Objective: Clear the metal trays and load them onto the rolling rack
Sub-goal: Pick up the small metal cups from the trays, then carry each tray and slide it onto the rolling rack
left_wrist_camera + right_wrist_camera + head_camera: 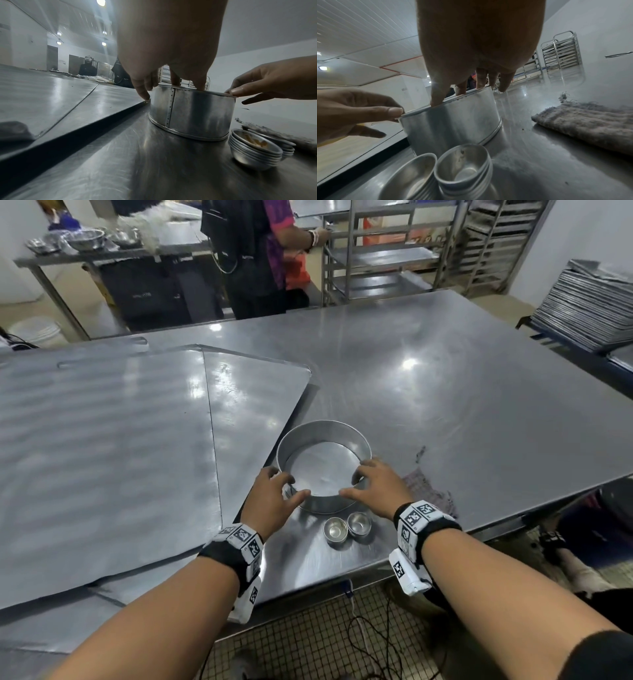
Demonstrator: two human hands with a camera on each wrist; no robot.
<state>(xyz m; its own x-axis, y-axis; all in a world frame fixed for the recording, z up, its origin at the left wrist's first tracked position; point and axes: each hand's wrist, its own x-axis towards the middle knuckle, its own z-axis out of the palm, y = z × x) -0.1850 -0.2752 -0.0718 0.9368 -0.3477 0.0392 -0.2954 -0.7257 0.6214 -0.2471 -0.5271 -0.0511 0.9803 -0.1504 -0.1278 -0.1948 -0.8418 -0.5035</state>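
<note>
On the steel table (445, 378), close to its near edge, I have both hands at a round metal pan (323, 467). My left hand (270, 499) is on the rim at about 8 o'clock, thumb tip on the near rim, other fingers curled over the edge; my right hand (376, 491) takes it at about 4 o'clock, thumb on the near rim, fingers hooked over the far side. From the left wrist view the pan (192, 113) stands flat on the table, its riveted seam facing that camera.

The metal trays (113, 446) lie flat at my 9 to 10 o'clock, one overlapping another, the right one's edge just beside the pan. The left little finger seems to touch that tray edge (120, 106); I cannot tell for sure.

At 6 o'clock of the pan, just apart from it, sit two stacks of small metal cups (347, 529), directly between my wrists. A grey cloth (428, 487) lies at 3 o'clock, partly under my right hand.

The rolling rack (383, 251) stands past the table's far edge at 12 o'clock, a person in a dark apron (253, 258) beside it. Another rack (496, 237) stands at 1 o'clock, and a tall stack of trays (589, 306) at 2 o'clock.
</note>
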